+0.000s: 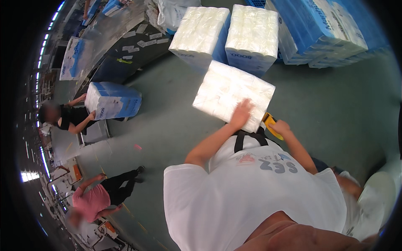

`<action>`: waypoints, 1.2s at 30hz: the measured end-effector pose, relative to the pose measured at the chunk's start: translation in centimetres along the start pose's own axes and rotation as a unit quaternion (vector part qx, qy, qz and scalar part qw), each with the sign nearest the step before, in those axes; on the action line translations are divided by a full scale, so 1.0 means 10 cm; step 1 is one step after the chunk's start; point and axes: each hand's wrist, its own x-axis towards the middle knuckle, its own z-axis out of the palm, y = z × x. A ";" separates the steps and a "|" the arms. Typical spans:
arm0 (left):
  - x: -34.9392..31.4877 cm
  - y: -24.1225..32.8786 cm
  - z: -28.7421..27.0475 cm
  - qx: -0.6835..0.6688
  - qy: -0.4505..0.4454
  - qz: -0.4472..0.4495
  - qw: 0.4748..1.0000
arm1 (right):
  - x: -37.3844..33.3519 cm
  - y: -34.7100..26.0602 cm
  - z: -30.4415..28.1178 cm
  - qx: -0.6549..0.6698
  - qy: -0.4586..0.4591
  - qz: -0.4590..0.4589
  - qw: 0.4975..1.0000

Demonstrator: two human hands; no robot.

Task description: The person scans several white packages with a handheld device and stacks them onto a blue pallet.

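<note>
In front of me stands a large plastic-wrapped bundle of white paper goods (228,93), its top bright and creased. My left hand (242,113) lies flat on the near part of that top, fingers stretched out. Just right of the bundle's near corner, my right hand (280,126) is closed round a yellow tool (274,130) with a looped frame. The exact kind of this tool I cannot make out. Touching or close behind the bundle are two similar blue-and-white bundles, one at left (201,31) and one at right (252,33).
More blue-and-white bundles (322,33) are stacked at the far right. A dark-sided table (121,62) with paper labels stands at the far left. There a co-worker (75,117) holds another bundle (113,100). Nearer, a person in a pink shirt (94,201) stands on the green floor.
</note>
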 end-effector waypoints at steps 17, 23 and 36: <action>0.32 0.43 -0.11 -0.559 -0.066 -0.225 0.795 | -0.73 0.42 -0.57 0.204 0.088 -0.270 0.937; 0.10 0.11 -0.58 -0.634 -0.016 -0.308 0.709 | -0.78 -0.27 -0.58 0.172 0.046 -0.289 0.941; -0.83 -2.12 -1.18 -0.464 0.165 -0.420 0.762 | -0.73 -2.08 -0.53 0.143 -0.089 -0.237 0.957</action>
